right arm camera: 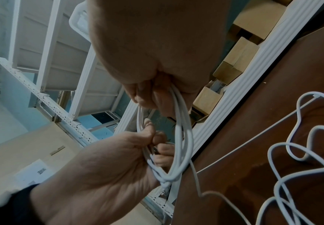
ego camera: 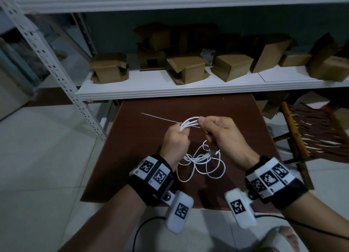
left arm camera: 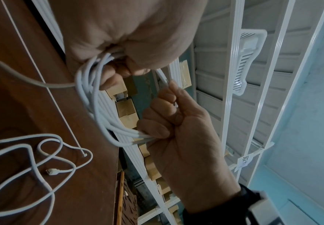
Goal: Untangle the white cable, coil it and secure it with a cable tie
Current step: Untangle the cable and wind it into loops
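A white cable is partly gathered into a small coil [ego camera: 188, 122] that I hold above the brown table [ego camera: 136, 157]. My left hand [ego camera: 182, 133] grips one side of the loops and my right hand [ego camera: 204, 124] pinches the other side. The rest of the cable [ego camera: 202, 162] lies in loose tangled loops on the table below my hands, with a connector [left arm camera: 52, 172] at its end. In the left wrist view the left hand [left arm camera: 118, 64] and right hand [left arm camera: 157, 123] both clamp the strands [left arm camera: 97, 105]. A thin white cable tie [ego camera: 160, 117] lies flat on the table beyond the coil.
A white metal shelf [ego camera: 170, 90] with several cardboard boxes [ego camera: 186, 68] stands right behind the table. Its perforated upright [ego camera: 56, 63] slants down at the left. A wooden chair with a woven seat [ego camera: 311, 131] is at the right. Tiled floor [ego camera: 47, 157] surrounds the table.
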Tool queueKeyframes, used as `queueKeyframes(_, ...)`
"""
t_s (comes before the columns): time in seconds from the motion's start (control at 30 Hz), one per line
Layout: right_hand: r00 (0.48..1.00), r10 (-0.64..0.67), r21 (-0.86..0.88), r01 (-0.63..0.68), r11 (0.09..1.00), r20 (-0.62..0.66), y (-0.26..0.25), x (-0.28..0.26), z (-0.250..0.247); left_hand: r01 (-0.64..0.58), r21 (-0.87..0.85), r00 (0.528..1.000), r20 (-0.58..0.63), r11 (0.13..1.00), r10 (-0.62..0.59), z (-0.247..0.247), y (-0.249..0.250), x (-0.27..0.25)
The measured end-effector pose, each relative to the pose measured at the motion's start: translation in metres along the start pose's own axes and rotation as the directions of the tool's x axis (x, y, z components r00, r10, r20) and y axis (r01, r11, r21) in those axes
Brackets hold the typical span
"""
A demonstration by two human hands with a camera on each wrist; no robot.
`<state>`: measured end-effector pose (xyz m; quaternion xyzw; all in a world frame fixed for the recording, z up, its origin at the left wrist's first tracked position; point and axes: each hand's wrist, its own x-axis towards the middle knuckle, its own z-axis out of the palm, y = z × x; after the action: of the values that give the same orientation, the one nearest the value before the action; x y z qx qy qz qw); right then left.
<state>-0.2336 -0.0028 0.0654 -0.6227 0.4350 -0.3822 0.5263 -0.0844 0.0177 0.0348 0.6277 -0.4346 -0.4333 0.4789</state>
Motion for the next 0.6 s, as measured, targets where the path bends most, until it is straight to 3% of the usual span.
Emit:
queueKeyframes(0.17, 0.999, -0.032, -0.023, 0.032, 0.999, -0.002, 0.000, 0.000, -0.002, 0.020, 0.212, 1.000, -0.027, 0.977, -0.014, -0.002, 0.007, -0.006)
queueKeyframes(0.23, 0.999, -0.041, -0.025, 0.041, 0.999, -0.005, -0.001, 0.000, -0.002, 0.009, 0.215, 1.000, -0.024, 0.977, -0.004, -0.004, 0.008, -0.006)
queueKeyframes(0.3, 0.999, -0.035, -0.005, 0.035, 0.999, -0.013, -0.004, 0.000, -0.002, -0.012, 0.102, 1.000, 0.023, 0.995, 0.009, -0.004, 0.006, -0.003)
queueKeyframes(0.4, 0.999, -0.030, 0.009, 0.030, 1.000, -0.029, -0.005, 0.000, -0.005, 0.086, -0.110, 0.992, 0.101, 0.990, -0.075, -0.002, 0.005, -0.003)
queueKeyframes(0.6, 0.999, -0.002, 0.059, 0.004, 0.998, -0.035, -0.003, 0.002, 0.000, 0.272, -0.411, 0.962, 0.152, 0.870, -0.229, -0.001, 0.018, -0.006)
